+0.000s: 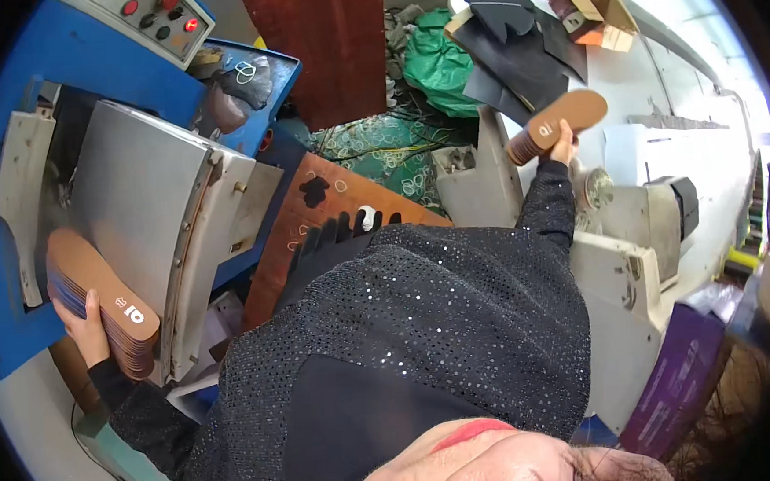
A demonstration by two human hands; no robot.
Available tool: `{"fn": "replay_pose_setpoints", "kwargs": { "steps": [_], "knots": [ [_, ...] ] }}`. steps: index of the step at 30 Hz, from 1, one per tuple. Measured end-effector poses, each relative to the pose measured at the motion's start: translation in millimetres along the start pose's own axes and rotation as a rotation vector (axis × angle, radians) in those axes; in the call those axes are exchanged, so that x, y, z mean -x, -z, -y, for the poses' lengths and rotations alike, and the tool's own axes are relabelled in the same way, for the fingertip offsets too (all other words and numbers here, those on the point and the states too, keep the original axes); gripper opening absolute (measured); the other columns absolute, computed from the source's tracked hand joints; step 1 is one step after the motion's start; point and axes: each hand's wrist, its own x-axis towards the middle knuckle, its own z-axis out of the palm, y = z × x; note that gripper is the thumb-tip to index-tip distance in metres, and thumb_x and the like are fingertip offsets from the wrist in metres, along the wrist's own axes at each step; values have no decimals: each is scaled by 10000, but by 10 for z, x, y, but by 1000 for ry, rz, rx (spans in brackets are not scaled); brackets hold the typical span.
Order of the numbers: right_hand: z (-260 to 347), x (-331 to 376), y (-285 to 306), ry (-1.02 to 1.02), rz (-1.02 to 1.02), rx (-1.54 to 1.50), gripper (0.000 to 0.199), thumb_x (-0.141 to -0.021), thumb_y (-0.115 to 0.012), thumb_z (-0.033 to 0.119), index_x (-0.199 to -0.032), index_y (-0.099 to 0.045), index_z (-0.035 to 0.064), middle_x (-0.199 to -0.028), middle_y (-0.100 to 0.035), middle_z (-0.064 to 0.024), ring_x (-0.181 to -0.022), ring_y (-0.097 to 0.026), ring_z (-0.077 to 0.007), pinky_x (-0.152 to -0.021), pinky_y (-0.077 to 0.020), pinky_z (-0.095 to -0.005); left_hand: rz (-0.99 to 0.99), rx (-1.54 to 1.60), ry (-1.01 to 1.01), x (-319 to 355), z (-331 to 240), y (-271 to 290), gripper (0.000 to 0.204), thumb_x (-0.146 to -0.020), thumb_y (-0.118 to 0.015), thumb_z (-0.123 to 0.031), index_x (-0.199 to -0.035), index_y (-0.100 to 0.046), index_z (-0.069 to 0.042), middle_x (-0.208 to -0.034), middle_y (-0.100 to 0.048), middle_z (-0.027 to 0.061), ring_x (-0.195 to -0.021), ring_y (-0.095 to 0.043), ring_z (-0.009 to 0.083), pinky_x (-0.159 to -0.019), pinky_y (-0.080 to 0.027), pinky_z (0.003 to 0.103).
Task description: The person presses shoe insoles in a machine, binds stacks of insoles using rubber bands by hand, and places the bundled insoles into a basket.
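Note:
My left hand [88, 329] is closed around a thick stack of tan insoles [96, 276], with the thumb over the top one. The stack leans beside the grey metal plate [134, 168] of a blue machine. At the far right, my right hand [563, 146] grips a second, similar stack of insoles [575, 110] by its side, near some black sheets [524, 60]. White printing marks the heel of the top insole in each stack. Most of my fingers are hidden beneath the stacks.
Red and black buttons sit on the blue machine's control panel [156, 21], one of them lit. A reddish-brown board [320, 50], a green sack [440, 65] and an opened cardboard box [609, 15] stand farther back. To the right are a beige machine [625, 270] and a purple box [676, 381].

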Motion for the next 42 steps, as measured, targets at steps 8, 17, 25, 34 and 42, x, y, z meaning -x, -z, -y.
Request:
{"fn": "replay_pose_setpoints", "kwargs": {
  "steps": [8, 17, 25, 34, 42],
  "knots": [
    [-965, -1082, 768, -252, 147, 298, 461, -798, -686, 297, -1123, -598, -19, -1075, -629, -148, -897, -628, -290, -797, -541, -425, -5, -66, -67, 82, -32, 49, 918, -807, -706, -387, -1455, -233, 59, -1466, -336, 292, -1367, -336, 383, -1110, -294, 430],
    [-79, -526, 158, 348, -185, 1110, 498, -741, -684, 256, -1115, -631, -68, -1045, -664, -193, -940, -626, -317, -874, -489, -411, -34, -21, 104, 232, -364, 56, 1199, -652, -766, -597, -1484, -160, 17, -1385, -327, 391, -1280, -386, 489, -1071, -355, 470],
    [971, 3589, -2628, 196, 1573, 109, 356, -856, -629, 16, -1203, -569, -36, -1091, -644, -112, -978, -633, -170, -856, -503, -286, 43, -54, 100, 285, -449, 153, 1293, -641, -674, -757, -1492, -90, 22, -1367, -316, 418, -1266, -422, 497, -1045, -401, 453],
    [1373, 6551, -3471, 795, 2031, 313, 919, -760, -759, 507, -1324, -402, -124, -1191, -566, -295, -1095, -582, -341, -904, -485, -394, 49, 69, 25, 311, -271, 223, 1217, -669, -694, -734, -1479, -133, -19, -1359, -409, 346, -1193, -526, 451, -970, -468, 447],
    [1163, 6619, -3568, 469, 2158, 439, 978, -703, -780, 510, -1271, -400, -190, -1197, -536, -350, -1191, -501, -411, -1003, -430, -426, 51, 988, -31, 379, 216, -72, 1119, -634, -862, -516, -1373, -323, 129, -1313, -485, 283, -1204, -529, 330, -1024, -429, 394]
  ]
}}
